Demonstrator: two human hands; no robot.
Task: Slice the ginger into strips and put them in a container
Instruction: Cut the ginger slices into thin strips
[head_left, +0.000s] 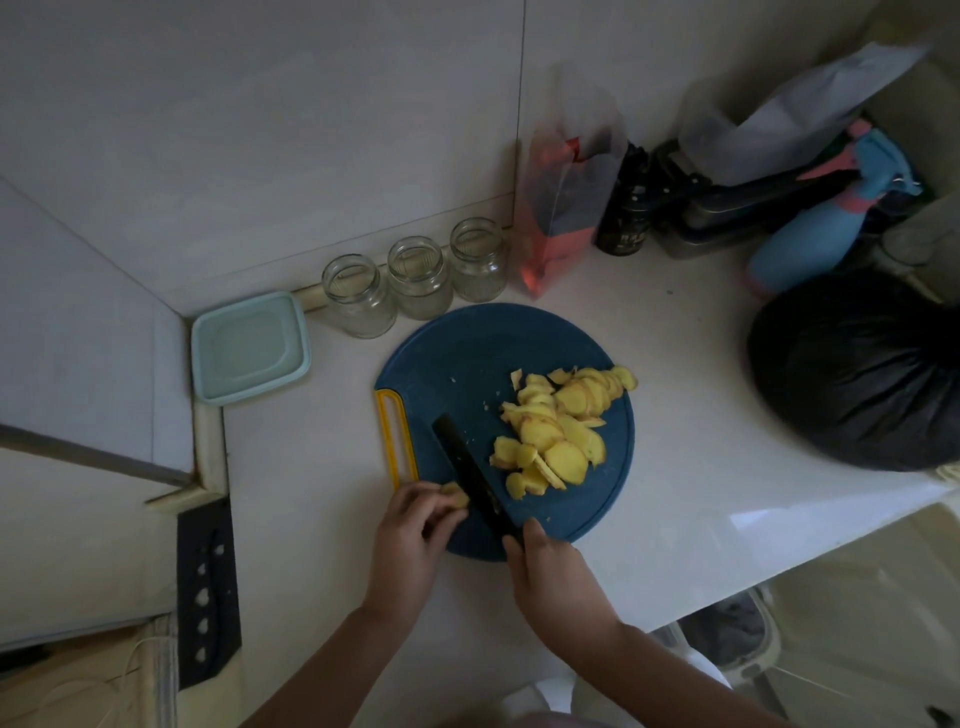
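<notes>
At the board's (467, 364) near edge, ginger (455, 494) is pinched by the left hand (410, 540) and the knife (469, 469) gripped by the right hand (550, 571).

Home kitchen corner, white counter (649, 493), tiled walls, glass jars (418, 278), blue cutting board (467, 358), spray bottle (810, 244)

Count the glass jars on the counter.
3, in a row along the wall behind the cutting board: left jar, middle jar, right jar beside the pink bag. Others could hide behind it.
</notes>
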